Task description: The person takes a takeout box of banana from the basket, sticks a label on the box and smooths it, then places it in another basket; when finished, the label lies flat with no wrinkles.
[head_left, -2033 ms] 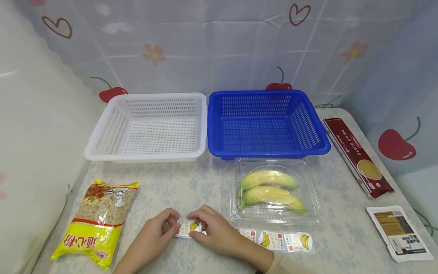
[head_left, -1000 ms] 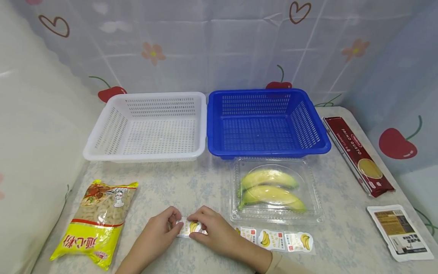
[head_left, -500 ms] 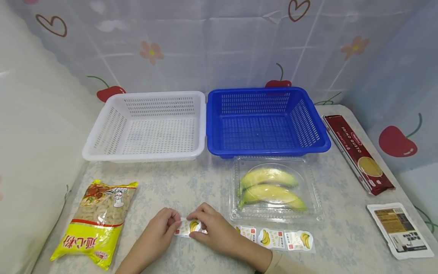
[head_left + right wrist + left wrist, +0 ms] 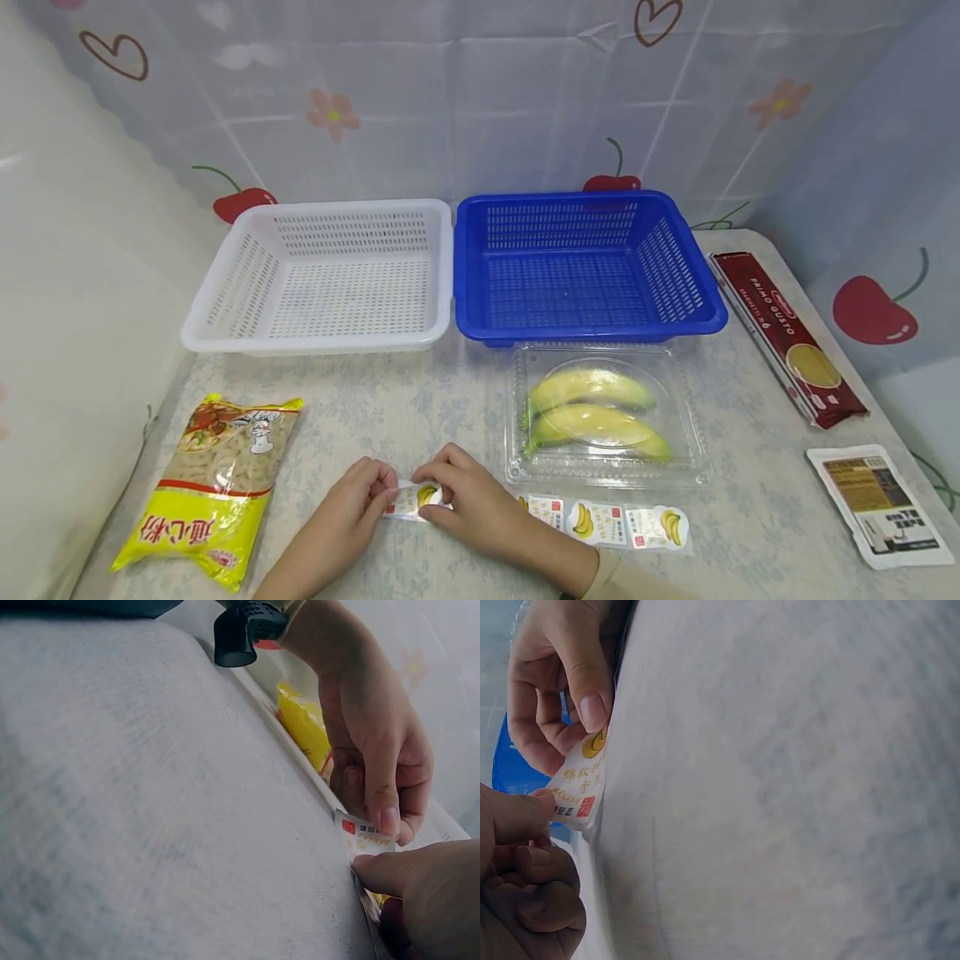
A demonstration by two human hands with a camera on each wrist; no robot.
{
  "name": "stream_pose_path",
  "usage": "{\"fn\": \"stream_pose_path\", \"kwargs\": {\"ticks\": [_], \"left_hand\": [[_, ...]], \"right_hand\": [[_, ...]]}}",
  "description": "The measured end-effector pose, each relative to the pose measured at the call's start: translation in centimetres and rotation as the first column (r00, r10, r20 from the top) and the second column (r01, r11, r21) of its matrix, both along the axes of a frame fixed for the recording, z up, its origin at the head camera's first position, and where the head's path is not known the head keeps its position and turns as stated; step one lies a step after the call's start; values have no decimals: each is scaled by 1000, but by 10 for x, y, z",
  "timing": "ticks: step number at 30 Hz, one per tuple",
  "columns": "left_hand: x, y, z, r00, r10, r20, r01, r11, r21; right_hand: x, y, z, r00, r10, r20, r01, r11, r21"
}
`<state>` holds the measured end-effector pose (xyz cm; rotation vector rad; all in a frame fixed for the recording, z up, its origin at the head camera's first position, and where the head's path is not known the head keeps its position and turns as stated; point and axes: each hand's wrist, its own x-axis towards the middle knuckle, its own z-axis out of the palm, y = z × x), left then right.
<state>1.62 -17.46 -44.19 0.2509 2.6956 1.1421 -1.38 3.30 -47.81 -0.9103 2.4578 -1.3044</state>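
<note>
A strip of banana stickers (image 4: 628, 525) lies on the table in front of the clear box. Its left end, a white sticker (image 4: 406, 502) with a printed banana and gold lettering, lies between my two hands. My left hand (image 4: 352, 508) pinches the left corner of this sticker between thumb and forefinger, its other fingers curled, as the left wrist view shows. My right hand (image 4: 468, 504) holds the sticker's right part, thumb on the near edge and fingers at the far edge. In the right wrist view the sticker (image 4: 361, 838) bends up slightly at the left hand's fingertips.
A clear lidded box (image 4: 607, 471) with two bananas (image 4: 592, 429) sits behind the strip. White (image 4: 318, 343) and blue (image 4: 588, 329) baskets stand at the back. A macaroni bag (image 4: 210, 492) lies left; a red spaghetti pack (image 4: 787, 337) and a white-edged pouch (image 4: 879, 507) lie right.
My left fingers have shifted slightly at the sticker's left corner, which now looks a little lifted. The right hand stays almost in place. The other things have not moved.
</note>
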Motion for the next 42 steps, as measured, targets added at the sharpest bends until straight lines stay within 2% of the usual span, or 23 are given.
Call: {"fn": "stream_pose_path", "kwargs": {"ticks": [5, 10, 17, 23, 31, 38, 42], "left_hand": [[0, -2, -1, 1000, -10, -9, 11, 1000, 5], [-2, -3, 0, 999, 4, 40, -4, 1000, 15], [-4, -3, 2, 996, 3, 94, -8, 999, 44], [-3, -6, 1, 993, -31, 118, 21, 996, 87], [-2, -8, -1, 993, -68, 97, 57, 992, 110], [-1, -9, 0, 998, -43, 35, 39, 993, 109], [-1, -10, 0, 999, -37, 37, 32, 993, 114]], "right_hand": [[0, 2, 0, 1000, 4, -5, -5, 999, -53], [1, 4, -1, 999, 28, -45, -32, 996, -78], [1, 4, 0, 998, 47, -50, -50, 997, -66], [1, 2, 0, 999, 27, -25, -28, 999, -21], [1, -1, 0, 1000, 4, -21, -4, 1000, -2], [2, -3, -2, 999, -27, -40, 26, 1000, -14], [3, -4, -3, 998, -35, -53, 34, 999, -13]]}}
